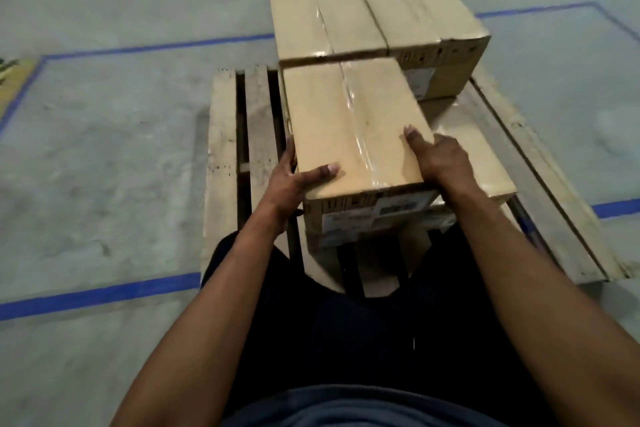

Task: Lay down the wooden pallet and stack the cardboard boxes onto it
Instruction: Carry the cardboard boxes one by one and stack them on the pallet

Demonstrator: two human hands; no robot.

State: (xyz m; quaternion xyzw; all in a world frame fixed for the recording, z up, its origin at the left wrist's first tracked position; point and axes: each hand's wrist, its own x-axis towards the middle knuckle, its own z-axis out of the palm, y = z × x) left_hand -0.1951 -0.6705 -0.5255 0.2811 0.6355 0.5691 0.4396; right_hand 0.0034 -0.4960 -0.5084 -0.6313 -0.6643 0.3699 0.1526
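A wooden pallet (221,149) lies flat on the concrete floor. Taped cardboard boxes stand on it: two side by side at the back, the back left box (322,21) and the back right box (429,24). The near box (349,125) sits on top of a lower box at the front, and a low box (481,163) lies to its right. My left hand (298,180) grips the near box's left near corner, thumb on top. My right hand (440,156) grips its right near edge, thumb on the lid.
Blue tape lines (104,295) mark a rectangle on the grey floor around the pallet. A yellow-edged object (14,80) shows at the far left. My dark trousers cover the pallet's near edge. Bare slats lie on the pallet's left side.
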